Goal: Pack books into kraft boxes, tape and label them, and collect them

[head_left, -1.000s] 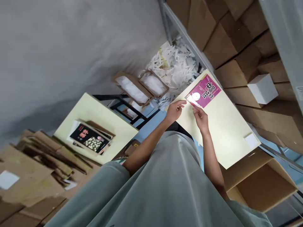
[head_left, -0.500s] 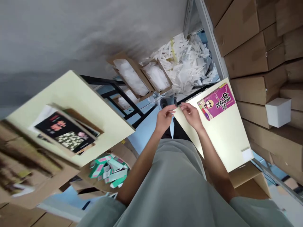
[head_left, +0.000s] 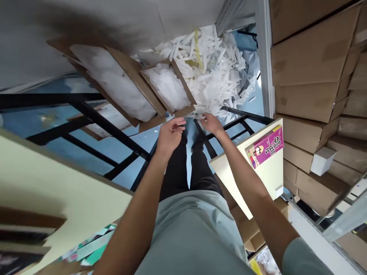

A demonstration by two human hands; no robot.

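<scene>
Both hands are raised in front of my body, over the gap between two pale boards. My left hand (head_left: 170, 134) is closed, its fingertips pointing right and its thumb near them. My right hand (head_left: 211, 123) is pinched, its fingertips pointing left. A faint, thin, clear-looking thing shows between the fingertips; its shape cannot be made out. On the right board (head_left: 269, 181) lies a purple printed packet (head_left: 265, 147), beyond my right forearm. The left board (head_left: 65, 183) carries dark printed pieces (head_left: 23, 244) at its lower left.
Cartons with white wrapped contents (head_left: 114, 82) stand ahead on the left, beside a heap of white pieces (head_left: 212, 72). Black metal frames (head_left: 106, 133) run under both boards. Stacked brown cartons (head_left: 306, 57) line the right, with a small white box (head_left: 323, 161) against them.
The view has shifted, bringing the cartons and white heap closer. Both hands are now further from my body and slightly wider apart. The purple packet still lies on the right board.
</scene>
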